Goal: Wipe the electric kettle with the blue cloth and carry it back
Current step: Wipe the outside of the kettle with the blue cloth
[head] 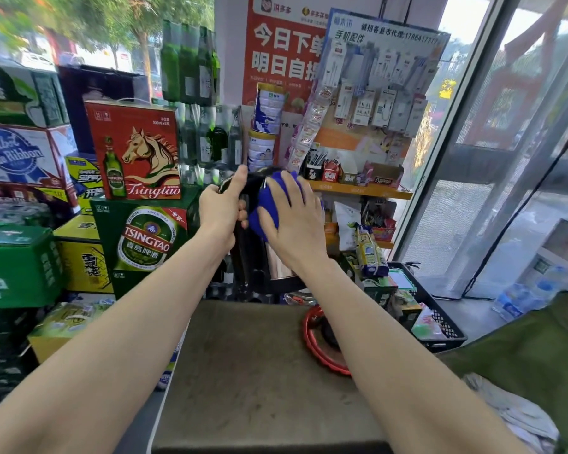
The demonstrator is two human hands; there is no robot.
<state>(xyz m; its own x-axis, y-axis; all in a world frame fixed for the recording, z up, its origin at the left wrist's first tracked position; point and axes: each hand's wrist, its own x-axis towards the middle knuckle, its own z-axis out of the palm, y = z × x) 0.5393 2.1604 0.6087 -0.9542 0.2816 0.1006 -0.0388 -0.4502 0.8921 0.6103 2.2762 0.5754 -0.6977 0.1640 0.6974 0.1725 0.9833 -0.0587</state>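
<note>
Red carton (pixel 135 149): "Tsingtao"; green carton (pixel 145 239): "TSINGTAO"; white carton (pixel 20 155): "Pabst Blue Ribbon".

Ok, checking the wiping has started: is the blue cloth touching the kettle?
Touching. The head view shows the right hand pressing the blue cloth against the kettle near its top.

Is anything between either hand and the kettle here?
Only the blue cloth, which the right hand presses against the upper side of the steel-and-black electric kettle. The left hand grips the black handle directly.
</note>
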